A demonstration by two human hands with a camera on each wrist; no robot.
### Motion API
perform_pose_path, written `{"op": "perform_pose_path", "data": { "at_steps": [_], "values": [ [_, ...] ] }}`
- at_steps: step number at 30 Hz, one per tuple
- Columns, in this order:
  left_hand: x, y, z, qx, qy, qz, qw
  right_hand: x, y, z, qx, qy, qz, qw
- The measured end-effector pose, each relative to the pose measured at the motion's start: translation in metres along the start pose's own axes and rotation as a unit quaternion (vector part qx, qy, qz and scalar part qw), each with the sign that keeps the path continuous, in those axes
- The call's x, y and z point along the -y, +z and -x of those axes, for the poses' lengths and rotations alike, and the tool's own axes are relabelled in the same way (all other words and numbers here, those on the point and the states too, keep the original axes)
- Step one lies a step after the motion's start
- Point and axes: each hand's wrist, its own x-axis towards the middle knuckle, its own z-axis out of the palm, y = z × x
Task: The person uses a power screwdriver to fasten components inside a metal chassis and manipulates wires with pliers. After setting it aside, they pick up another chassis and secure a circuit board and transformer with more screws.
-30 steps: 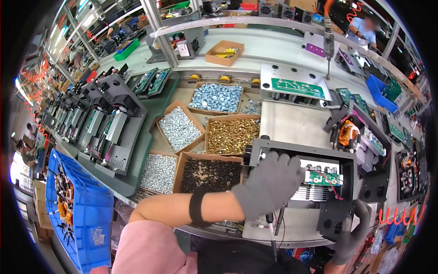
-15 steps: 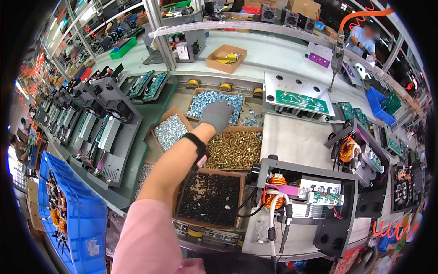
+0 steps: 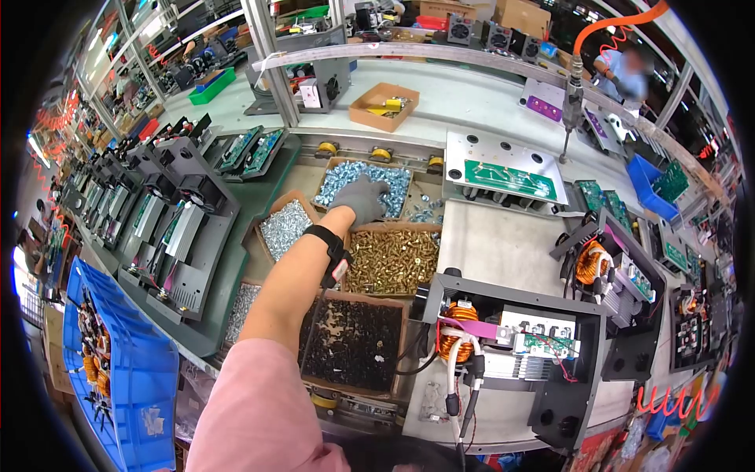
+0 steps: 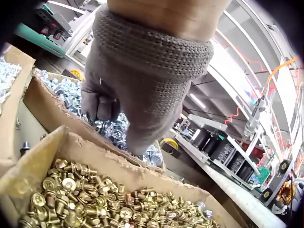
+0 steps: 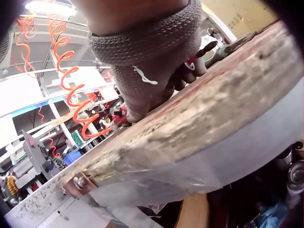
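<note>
Picking stage: my left hand is in the far box of silver screws.
Fingers curl round a pinch of them (right hand unreadable, at the bench edge); the unit looks unfastened.

1. An electronics assembly line, seen from my remote console: half-built power units stand in a row along the green belt at left.
2. Open cardboard boxes on the bench hold bulk fasteners: silver screws, brass screws and black screws.
3. A green circuit board lies on a metal jig, and an air screwdriver hangs above it on an orange hose.
4. Nearest my camera sits an open black chassis with a copper coil. A blue crate of wound parts stands at left.
</note>
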Motion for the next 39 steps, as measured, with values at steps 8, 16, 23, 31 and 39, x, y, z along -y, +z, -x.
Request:
{"op": "perform_pose_path", "data": {
  "at_steps": [8,16,23,31,39],
  "values": [
    [0.01,0.019,-0.023,0.031,0.03,-0.032,0.999,-0.046,0.033,-0.018,0.094,0.031,0.016,0.995],
    [0.004,0.009,-0.008,-0.004,-0.024,-0.007,1.0,-0.018,-0.009,-0.006,0.054,0.2,-0.369,0.906],
    [0.039,0.025,-0.013,-0.087,-0.015,0.352,0.932,0.045,-0.11,-0.029,-0.095,-0.131,-0.843,0.513],
    [0.028,-0.025,0.057,0.108,0.009,0.902,0.418,0.183,-0.207,-0.02,-0.181,-0.262,-0.785,0.531],
    [-0.095,-0.084,0.218,0.159,0.198,0.738,0.625,0.278,-0.212,0.011,-0.026,-0.366,-0.86,0.355]
  ]
}}
